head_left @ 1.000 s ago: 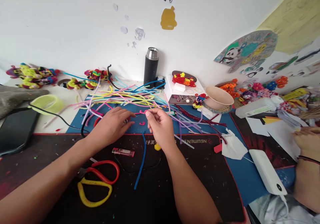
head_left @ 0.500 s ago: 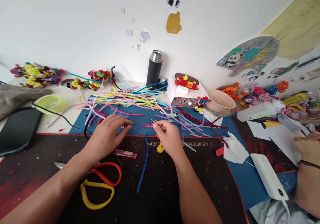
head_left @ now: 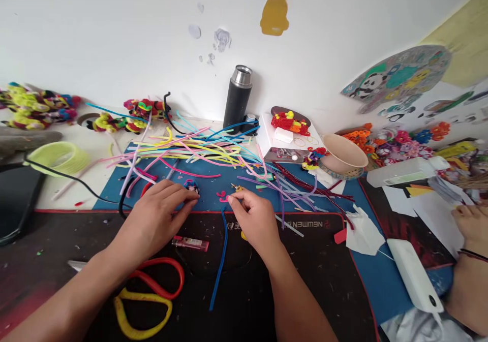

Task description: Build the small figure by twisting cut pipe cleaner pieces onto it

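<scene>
My left hand [head_left: 162, 212] is bent with thumb and fingertips close together, beside a small blue and dark piece [head_left: 190, 185]; what it grips, if anything, is hidden. My right hand [head_left: 253, 215] pinches a small curled pink piece [head_left: 223, 198] between thumb and forefinger. Between the hands a blue pipe cleaner [head_left: 220, 266] lies lengthwise on the black mat [head_left: 312, 271]. A pink-red lighter-like item [head_left: 190, 243] rests by my left wrist. Scissors with red and yellow handles [head_left: 145, 334] lie partly under my left forearm.
Many coloured pipe cleaners [head_left: 190, 149] spread behind the hands. A black flask [head_left: 238, 98], a white box [head_left: 282, 154] and a beige bowl [head_left: 345, 156] stand behind. At right are a white power bank [head_left: 414, 276] and another person's hand [head_left: 473, 225].
The view has shifted slightly. Both hands remain near the same spots; the blue and dark piece beside my left fingertips shows more clearly, and the yellow piece by my right hand is more covered.
</scene>
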A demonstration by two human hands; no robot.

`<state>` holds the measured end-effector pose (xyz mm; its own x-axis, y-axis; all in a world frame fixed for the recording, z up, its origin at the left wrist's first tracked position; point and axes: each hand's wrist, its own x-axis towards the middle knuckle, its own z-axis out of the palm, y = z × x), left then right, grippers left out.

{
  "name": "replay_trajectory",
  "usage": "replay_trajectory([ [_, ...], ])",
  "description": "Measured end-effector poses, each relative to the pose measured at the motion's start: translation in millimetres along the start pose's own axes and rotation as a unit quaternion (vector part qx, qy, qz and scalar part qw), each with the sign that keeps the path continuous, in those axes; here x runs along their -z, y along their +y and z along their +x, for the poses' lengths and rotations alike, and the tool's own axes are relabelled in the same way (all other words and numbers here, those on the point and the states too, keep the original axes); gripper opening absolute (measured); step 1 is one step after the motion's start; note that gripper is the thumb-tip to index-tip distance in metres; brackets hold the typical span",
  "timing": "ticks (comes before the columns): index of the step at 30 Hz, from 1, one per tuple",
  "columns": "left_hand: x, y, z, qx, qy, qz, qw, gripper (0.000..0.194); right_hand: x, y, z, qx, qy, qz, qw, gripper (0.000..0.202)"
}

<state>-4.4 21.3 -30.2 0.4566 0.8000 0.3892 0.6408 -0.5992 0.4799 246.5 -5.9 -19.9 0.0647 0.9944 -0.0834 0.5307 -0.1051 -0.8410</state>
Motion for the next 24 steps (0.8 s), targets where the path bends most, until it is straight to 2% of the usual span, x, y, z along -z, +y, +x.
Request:
replay_trajectory([
  [24,3.4,2.5,0.6,-0.034,0.004,-0.001,0.999,0.015,-1.5,-5.1,-6.4,0.030,0.022,-0.025,0.999,0.032],
])
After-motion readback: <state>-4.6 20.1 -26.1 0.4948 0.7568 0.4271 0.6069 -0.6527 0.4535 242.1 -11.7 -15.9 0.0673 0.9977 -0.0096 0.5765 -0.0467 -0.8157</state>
